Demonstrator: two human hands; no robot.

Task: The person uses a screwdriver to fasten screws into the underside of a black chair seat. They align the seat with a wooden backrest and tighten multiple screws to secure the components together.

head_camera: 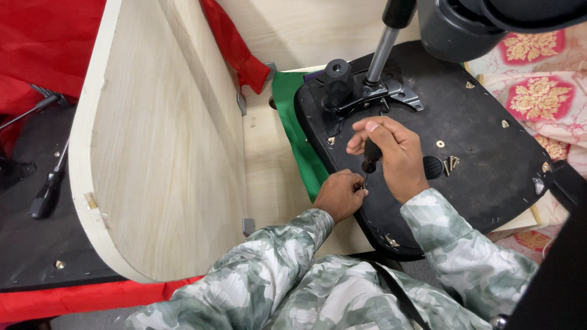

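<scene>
Camo sleeves fill the near edge, both arms reaching fwd over an upturned black chair seat [489, 153] lying underside-up, prob. so the fixing points face the person. Right hand [394, 156] is clamped round a black-handled screwdriver [370, 156], held upright w/ tip pointing down at the seat's near-left edge. Left hand [341, 194] sits just beside the tip, fingers pinched together on sth small there, likely a screw kept steady for the driver; too small to tell for sure.

Far side of the seat: metal tilt mechanism [361, 91] w/ gas-lift column [382, 55] rising up and away, 1 of each. Loose brass-coloured screws [451, 163] lie right of the hand by a black round cap [432, 167], approx. 2–3, kept w/in reach. A few more brass fittings dot the seat rim.

Left: 1 curved pale wood panel [159, 140] standing on edge, leaning. Far left, a 2nd black-handled screwdriver [46, 195] rests on a black board [30, 244], w/ 1 brass fitting near its near edge. Red cloth [43, 43] behind, green cloth [293, 122] under the seat.
</scene>
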